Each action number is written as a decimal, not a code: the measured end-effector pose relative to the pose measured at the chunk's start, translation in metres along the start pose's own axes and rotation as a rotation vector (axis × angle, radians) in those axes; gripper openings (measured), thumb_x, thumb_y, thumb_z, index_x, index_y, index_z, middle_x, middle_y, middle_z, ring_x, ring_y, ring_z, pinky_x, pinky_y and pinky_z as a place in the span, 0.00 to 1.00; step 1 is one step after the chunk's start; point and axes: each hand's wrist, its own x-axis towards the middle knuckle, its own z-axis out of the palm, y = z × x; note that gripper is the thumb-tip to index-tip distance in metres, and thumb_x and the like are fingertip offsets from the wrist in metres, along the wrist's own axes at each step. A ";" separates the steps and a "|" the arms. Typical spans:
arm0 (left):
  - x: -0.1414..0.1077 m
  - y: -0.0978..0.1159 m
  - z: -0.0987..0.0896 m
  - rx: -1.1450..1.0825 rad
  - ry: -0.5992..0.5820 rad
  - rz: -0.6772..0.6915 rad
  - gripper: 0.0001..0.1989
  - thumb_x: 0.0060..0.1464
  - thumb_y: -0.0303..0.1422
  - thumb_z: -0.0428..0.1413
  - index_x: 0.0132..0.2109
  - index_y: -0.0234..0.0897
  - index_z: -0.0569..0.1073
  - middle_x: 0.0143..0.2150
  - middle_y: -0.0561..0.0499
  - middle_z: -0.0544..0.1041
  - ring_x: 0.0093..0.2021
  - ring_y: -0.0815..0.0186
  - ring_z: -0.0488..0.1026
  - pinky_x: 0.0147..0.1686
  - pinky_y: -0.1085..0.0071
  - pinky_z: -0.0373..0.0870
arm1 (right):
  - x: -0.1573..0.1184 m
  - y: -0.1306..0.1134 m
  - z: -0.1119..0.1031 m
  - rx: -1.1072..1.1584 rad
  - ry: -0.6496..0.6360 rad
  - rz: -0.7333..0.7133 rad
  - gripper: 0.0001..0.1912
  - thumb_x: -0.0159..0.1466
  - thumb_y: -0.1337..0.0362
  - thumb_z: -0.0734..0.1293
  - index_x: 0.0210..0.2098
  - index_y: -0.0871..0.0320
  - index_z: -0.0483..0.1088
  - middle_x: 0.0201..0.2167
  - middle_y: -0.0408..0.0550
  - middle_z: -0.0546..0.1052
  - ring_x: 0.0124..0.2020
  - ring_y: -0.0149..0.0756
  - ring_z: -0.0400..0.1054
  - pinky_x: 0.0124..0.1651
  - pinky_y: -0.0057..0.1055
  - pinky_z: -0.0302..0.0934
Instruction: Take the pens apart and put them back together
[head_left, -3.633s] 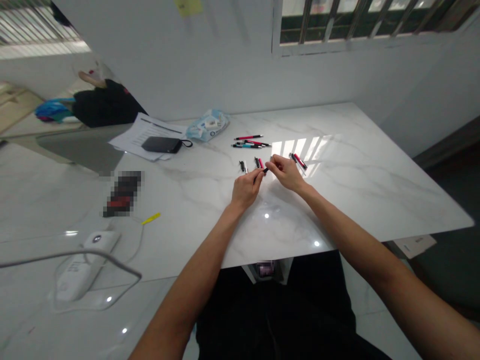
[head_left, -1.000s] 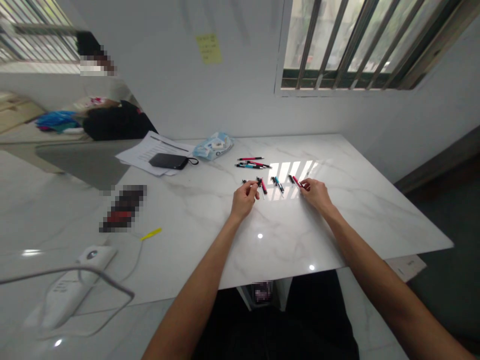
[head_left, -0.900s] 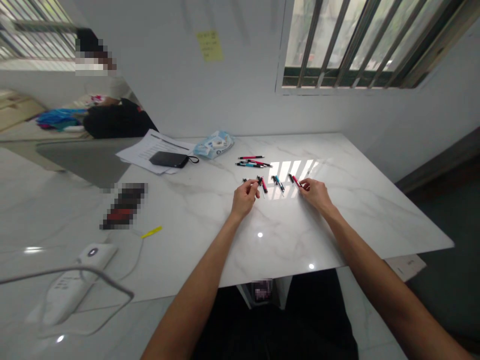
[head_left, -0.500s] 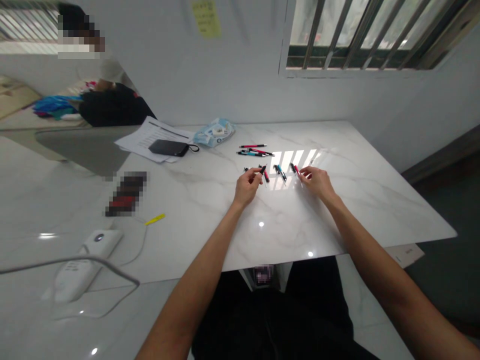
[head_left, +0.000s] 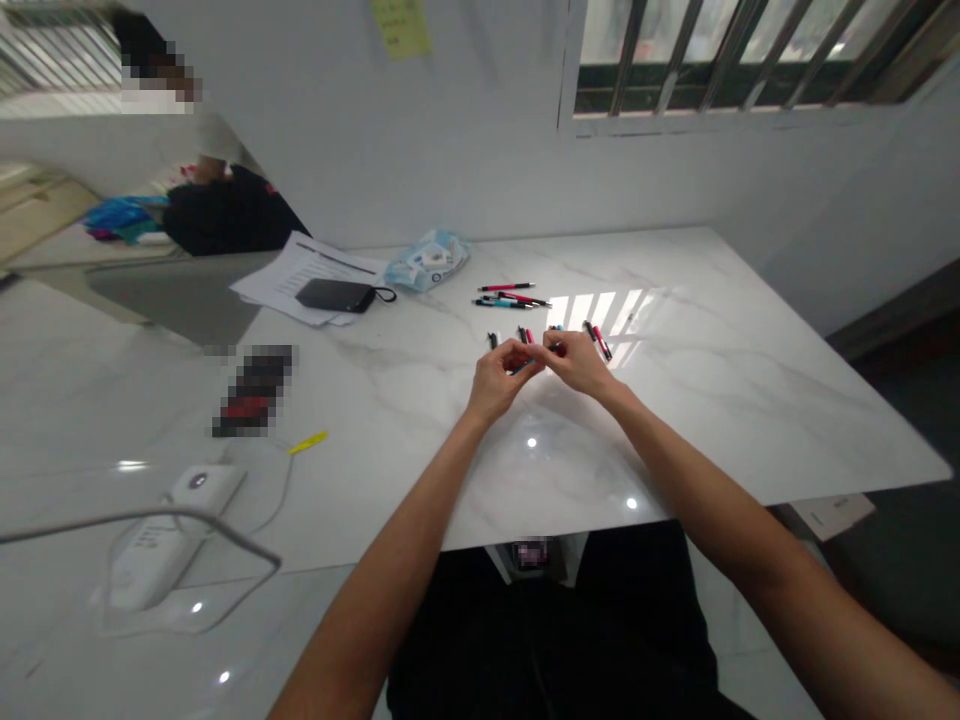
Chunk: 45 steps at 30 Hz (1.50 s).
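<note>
My left hand (head_left: 499,382) and my right hand (head_left: 579,362) meet over the table, fingertips touching. Both are closed in a pinch. A small bit of blue and something dark show at the left fingers, most likely a pen; the fingers hide most of it. What the right fingers grip is hidden. Just beyond the hands lie short pen groups: a black piece (head_left: 493,340), a red and black pair (head_left: 525,335), a blue one mostly covered by my right hand, and a red and black pair (head_left: 598,340) to its right.
Farther back lie several red, blue and black pens (head_left: 514,299). To the left are a blue-white soft packet (head_left: 427,261), papers (head_left: 300,262) with a black phone (head_left: 335,294), and a white power strip (head_left: 165,545) with its cable (head_left: 247,549). Another person (head_left: 221,200) sits at the far left.
My right hand has moved left, away from the rightmost red and black pair, and now meets my left hand. The left hand stays near its place, and the view has shifted slightly.
</note>
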 end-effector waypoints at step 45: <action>0.000 0.000 0.000 -0.197 0.024 -0.181 0.24 0.46 0.54 0.76 0.35 0.37 0.84 0.33 0.49 0.83 0.36 0.65 0.77 0.44 0.67 0.73 | -0.009 0.014 0.005 0.733 -0.009 0.093 0.27 0.56 0.50 0.84 0.51 0.52 0.80 0.43 0.47 0.85 0.45 0.39 0.79 0.51 0.37 0.74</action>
